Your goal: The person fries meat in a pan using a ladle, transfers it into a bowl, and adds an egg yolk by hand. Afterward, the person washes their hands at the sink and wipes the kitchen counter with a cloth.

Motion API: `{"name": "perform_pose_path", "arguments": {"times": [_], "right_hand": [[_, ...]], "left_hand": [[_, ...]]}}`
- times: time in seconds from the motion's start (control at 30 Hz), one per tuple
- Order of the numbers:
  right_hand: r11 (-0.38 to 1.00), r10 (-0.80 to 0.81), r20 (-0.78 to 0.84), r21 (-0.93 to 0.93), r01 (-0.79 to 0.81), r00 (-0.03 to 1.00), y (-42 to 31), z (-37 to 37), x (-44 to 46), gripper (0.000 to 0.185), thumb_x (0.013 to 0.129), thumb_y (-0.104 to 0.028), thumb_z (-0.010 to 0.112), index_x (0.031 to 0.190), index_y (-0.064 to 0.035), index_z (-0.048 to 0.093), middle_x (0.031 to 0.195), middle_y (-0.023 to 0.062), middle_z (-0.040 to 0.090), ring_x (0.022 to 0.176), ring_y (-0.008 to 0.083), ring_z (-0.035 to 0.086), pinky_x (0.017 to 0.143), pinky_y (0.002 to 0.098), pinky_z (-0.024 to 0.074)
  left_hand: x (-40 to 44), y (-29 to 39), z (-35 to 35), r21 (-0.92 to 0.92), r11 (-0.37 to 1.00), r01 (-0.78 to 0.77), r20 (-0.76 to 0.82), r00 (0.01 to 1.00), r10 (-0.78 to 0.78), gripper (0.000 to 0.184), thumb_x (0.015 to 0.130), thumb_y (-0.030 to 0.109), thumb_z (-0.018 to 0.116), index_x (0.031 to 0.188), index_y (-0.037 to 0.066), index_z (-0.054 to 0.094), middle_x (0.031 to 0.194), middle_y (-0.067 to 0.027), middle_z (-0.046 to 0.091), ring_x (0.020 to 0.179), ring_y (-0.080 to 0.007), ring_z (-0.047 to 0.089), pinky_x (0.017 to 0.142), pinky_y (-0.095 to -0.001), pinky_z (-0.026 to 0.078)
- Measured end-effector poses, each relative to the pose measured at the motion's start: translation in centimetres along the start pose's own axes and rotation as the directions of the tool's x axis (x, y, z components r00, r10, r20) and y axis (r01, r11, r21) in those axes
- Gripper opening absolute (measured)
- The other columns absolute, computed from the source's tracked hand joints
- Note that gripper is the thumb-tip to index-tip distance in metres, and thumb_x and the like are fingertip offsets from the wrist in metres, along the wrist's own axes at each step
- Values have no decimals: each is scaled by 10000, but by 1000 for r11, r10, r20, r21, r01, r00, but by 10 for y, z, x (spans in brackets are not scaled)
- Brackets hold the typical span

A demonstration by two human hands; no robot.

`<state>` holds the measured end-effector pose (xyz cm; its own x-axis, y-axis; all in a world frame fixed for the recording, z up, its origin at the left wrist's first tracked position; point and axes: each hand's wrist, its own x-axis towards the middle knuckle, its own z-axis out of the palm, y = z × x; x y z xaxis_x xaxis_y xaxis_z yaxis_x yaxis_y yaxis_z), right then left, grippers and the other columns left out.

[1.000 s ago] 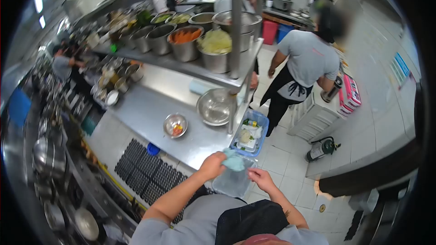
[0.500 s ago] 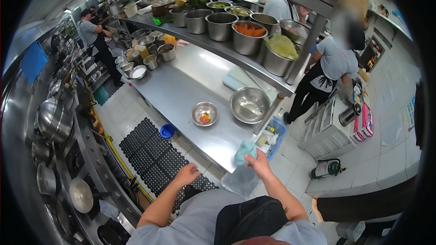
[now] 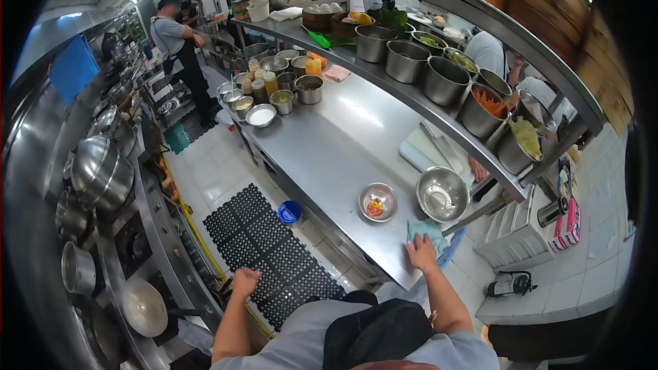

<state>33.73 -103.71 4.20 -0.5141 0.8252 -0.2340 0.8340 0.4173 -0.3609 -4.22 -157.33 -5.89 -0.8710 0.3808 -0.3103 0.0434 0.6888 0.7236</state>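
Note:
My right hand (image 3: 421,253) presses a light green cloth (image 3: 429,233) onto the steel table (image 3: 322,144), near its right end. Just beyond the cloth stands a large steel mixing bowl (image 3: 443,194). To the left of that is a smaller steel bowl (image 3: 378,202) with red and yellow food in the bottom. My left hand (image 3: 245,281) hangs in the air over the black floor mat (image 3: 264,247), away from the table. Its fingers are curled in and nothing shows in them.
Metal pots (image 3: 445,81) line the shelf above the table. A white cutting board (image 3: 428,151) with a knife lies behind the bowls. Sauce bottles (image 3: 271,82) crowd the far left end. Stoves (image 3: 133,243) run along my left. One co-worker (image 3: 179,48) stands at the far left.
My right hand has gone from holding the bunched cloth at the table's corner to pressing it spread on the tabletop. My left hand has moved left and down. The view has turned leftward.

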Motion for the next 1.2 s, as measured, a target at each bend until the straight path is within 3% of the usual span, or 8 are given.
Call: {"name": "perform_pose_path", "arguments": {"times": [0.1,0.2,0.27,0.47,0.53,0.8,1.0,1.2], "right_hand": [[998,70,55,1,-70,996,-7,3,12,751,1088,-612,521,1682,-154,479,1773,307,298,1630,519,301,1309,611,281],[997,71,60,9,-71,996,-4,10,22,773,1090,-612,516,1712,-161,428,1796,300,244,1653,514,248,1323,621,239],[998,61,31,-18,-60,998,-4,16,31,778,1090,-606,519,1717,-156,417,1802,299,226,1659,509,235,1324,625,230],[999,42,21,-32,-42,999,-16,11,54,784,1077,-566,554,1711,-125,419,1791,316,230,1660,503,231,1317,603,262],[998,51,6,-38,-51,999,-11,3,52,754,1085,-552,548,1689,-109,456,1773,325,275,1642,513,275,1317,569,289],[967,196,-440,237,-97,877,-43,-6,25,453,1126,-315,570,1376,39,703,1423,284,663,1332,468,614,1168,517,470],[894,434,-496,344,-289,752,-113,5,-30,404,1126,-261,587,1360,44,708,1298,247,724,1226,427,679,1096,482,518],[748,659,-457,482,-457,597,-198,52,-132,369,1103,-193,625,1352,68,700,1242,253,751,1148,412,728,1012,464,570]], "left_hand": [[66,25,-34,-166,955,247,-52,965,-259,412,923,234,841,1230,-18,731,1001,-244,771,937,-359,778,907,-458,611],[112,54,-51,362,931,-41,-223,966,130,715,882,287,880,1479,-4,615,1387,-344,627,1253,-462,677,1136,-489,533],[160,86,-68,179,982,60,-134,990,-36,899,844,314,902,1588,-10,516,1636,-374,368,1463,-525,497,1278,-491,409],[276,216,-142,115,982,-153,-62,985,160,795,917,496,829,1504,-1,628,1496,-339,605,1421,-480,585,1212,-488,474],[317,263,-165,391,905,-170,-166,954,251,741,917,481,831,1451,-8,670,1353,-307,696,1337,-487,635,1175,-480,506],[500,604,-212,349,539,-766,-246,480,842,578,1006,460,764,1333,-14,717,1305,-283,697,1258,-459,657,1076,-487,523],[709,787,-173,550,262,-793,-122,234,964,573,1047,480,695,1389,21,708,1428,-245,673,1366,-436,609,1186,-493,472],[742,846,-158,606,511,-609,66,679,731,775,1087,732,399,1571,174,633,1655,-214,533,1567,-453,443,1319,-623,253]]}}
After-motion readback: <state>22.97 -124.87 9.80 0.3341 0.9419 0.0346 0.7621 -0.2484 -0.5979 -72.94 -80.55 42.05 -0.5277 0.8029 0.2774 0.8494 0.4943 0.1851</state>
